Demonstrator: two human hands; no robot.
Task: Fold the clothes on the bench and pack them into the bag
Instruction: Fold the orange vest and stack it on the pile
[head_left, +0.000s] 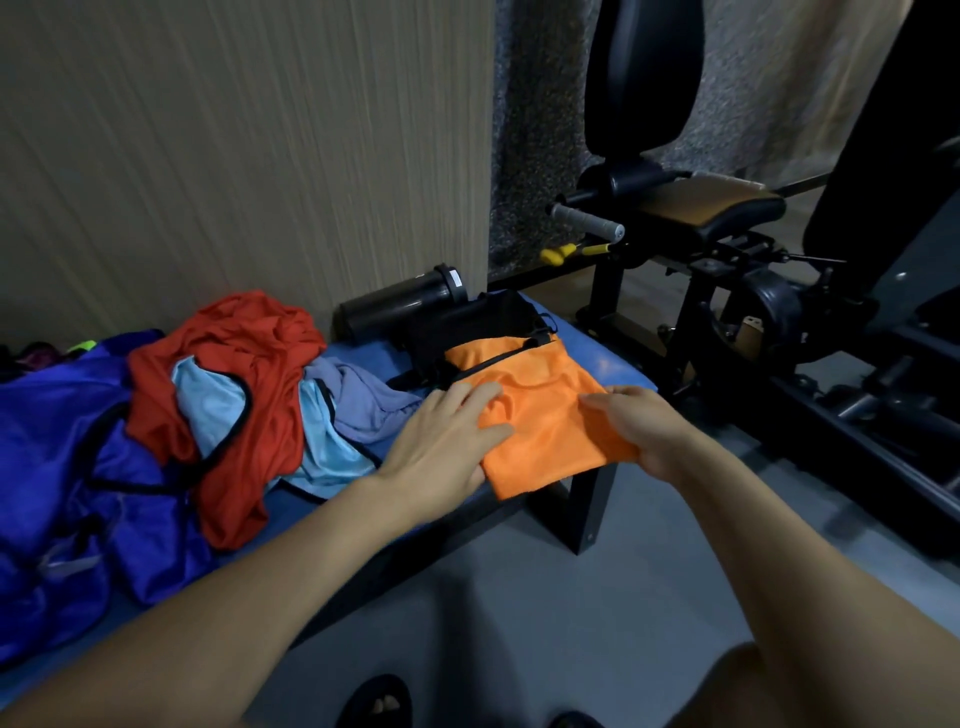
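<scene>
A folded orange garment (540, 415) lies at the right end of the blue bench (608, 364), its far end at the mouth of the black bag (467, 322). My left hand (447, 436) rests flat on the garment's left edge with fingers spread. My right hand (639, 426) grips its right edge, thumb on top. Left of them lies a pile of unfolded clothes: a red shirt (249, 364), a light blue top (218, 405), a grey-lilac piece (363, 395) and a dark blue garment (62, 457).
A black bottle (400, 304) lies against the wall behind the bag. A black gym machine (727, 260) with a grey handle (587, 221) stands close on the right. Grey floor lies below the bench, with my sandalled foot (374, 704) on it.
</scene>
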